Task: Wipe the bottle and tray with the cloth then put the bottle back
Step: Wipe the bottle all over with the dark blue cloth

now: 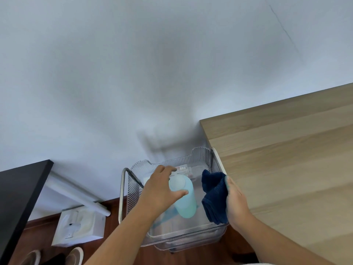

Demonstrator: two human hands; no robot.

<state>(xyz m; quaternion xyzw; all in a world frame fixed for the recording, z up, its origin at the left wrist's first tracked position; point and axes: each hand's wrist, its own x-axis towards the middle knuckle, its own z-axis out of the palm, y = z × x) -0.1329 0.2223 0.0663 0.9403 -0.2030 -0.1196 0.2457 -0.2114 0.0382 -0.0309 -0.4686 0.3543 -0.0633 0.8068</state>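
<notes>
Blurred packet [182, 169], perhaps, behind bottle [186, 201]

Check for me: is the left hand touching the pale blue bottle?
Touching. In the head view the left hand grips the bottle, thumb and fingers curled round its top.

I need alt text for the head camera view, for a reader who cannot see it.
A person's left hand grips a pale blue bottle in a clear ribbed tray, while the right hand holds a dark blue cloth at the tray's right side, beside a wooden tabletop.
</notes>
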